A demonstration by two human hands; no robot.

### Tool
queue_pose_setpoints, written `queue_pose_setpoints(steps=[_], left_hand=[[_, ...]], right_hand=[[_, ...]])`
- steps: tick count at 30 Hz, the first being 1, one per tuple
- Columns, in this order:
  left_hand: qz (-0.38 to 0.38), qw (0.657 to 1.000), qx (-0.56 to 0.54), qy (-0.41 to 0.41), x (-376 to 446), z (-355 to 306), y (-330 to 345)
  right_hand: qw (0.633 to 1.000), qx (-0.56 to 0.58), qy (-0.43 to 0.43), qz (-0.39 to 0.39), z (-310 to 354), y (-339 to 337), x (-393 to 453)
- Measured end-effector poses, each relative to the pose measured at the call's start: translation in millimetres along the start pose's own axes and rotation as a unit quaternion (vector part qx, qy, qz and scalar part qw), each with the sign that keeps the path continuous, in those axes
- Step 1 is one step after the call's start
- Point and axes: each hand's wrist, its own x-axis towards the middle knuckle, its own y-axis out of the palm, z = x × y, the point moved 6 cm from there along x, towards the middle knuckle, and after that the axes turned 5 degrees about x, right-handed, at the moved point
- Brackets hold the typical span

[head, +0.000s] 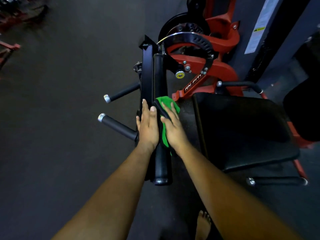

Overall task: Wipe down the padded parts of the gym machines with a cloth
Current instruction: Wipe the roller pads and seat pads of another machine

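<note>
A long black padded roller (160, 77) on a red and black gym machine runs from the pivot down toward me. A green cloth (167, 103) with a dark edge is draped over the roller's middle. My right hand (173, 127) lies flat on the cloth with straight fingers, pressing it against the roller's right side. My left hand (148, 125) rests with straight fingers on the black bar and the roller's left side, just left of the cloth. The roller's lower end (161, 170) shows below my wrists.
The machine's black padded seat (242, 132) sits to the right, with handles (239, 84) above and below it. Two black pegs with silver caps (119, 94) stick out left of the bar. The red frame (213, 66) and adjustment disc stand behind. Dark rubber floor spreads left. My bare foot (203, 224) is below.
</note>
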Motion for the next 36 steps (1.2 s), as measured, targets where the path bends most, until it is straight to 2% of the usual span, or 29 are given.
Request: queue_pose_setpoints(steps=[3,10,13,17,19,21,25,27,29,32,34,36], left_hand=[[-0.005,1.000,-0.013,-0.010,-11,-1,-1],[0.087,0.995,-0.036,-0.021,-116,13,-10],[0.123,0.987,-0.098,-0.029,-169,26,-19],[0.181,0.957,-0.213,-0.082,-226,71,-48],[0.207,0.941,-0.258,-0.075,-244,91,-72],[0.212,0.926,-0.304,-0.070,-254,102,-93],[0.163,0.912,-0.359,-0.112,-259,141,-138],[0.142,0.911,-0.357,-0.149,-254,163,-152],[0.132,0.911,-0.348,-0.177,-246,184,-161],[0.129,0.906,-0.349,-0.203,-226,202,-167],[0.123,0.899,-0.351,-0.230,-206,214,-165],[0.121,0.894,-0.350,-0.250,-184,226,-163]], right_hand=[[1.000,0.009,0.023,-0.006,-3,2,-47],[0.998,-0.026,0.051,-0.026,-5,10,-155],[0.990,-0.125,0.037,-0.053,-3,19,-200],[0.958,-0.260,-0.013,-0.116,4,50,-272],[0.944,-0.313,-0.043,-0.096,8,81,-300],[0.944,-0.326,-0.029,-0.046,-3,106,-309],[0.974,-0.223,-0.019,0.026,-18,139,-310],[0.979,-0.203,-0.012,0.010,-23,145,-306],[0.982,-0.184,0.036,-0.023,-40,148,-295],[0.978,-0.151,0.144,-0.020,-75,159,-269],[0.973,-0.096,0.210,-0.022,-97,169,-247],[0.970,-0.034,0.235,-0.044,-110,177,-225]])
